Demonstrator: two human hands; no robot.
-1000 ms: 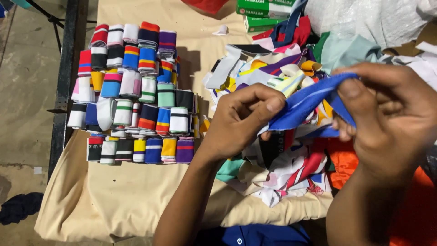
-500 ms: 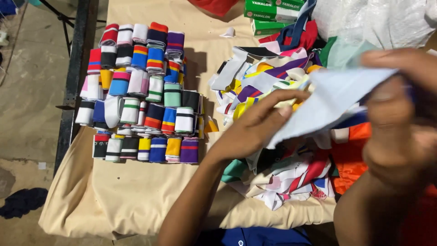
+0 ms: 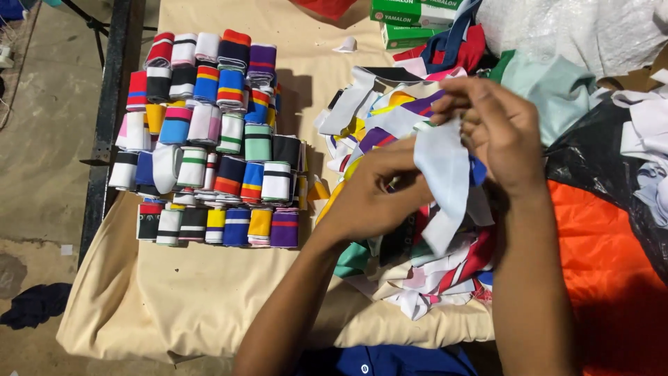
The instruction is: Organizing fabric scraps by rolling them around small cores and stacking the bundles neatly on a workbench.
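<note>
Strip: white, pinched in your right hand, left hand gripping its lower fold.
Risk: snagging the loose pile at 6 o'clock.

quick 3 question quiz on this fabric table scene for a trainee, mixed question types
1. True or false: both hands are on the white fabric strip.
2. Multiple choice: where do the folded striped bands lie relative to the loose fabric pile? A) to its left B) to its right C) under it
3. Short answer: what colour is the cloth covering the table?

Key
1. True: the left hand and right hand both grip it.
2. A
3. Beige or tan.
</note>
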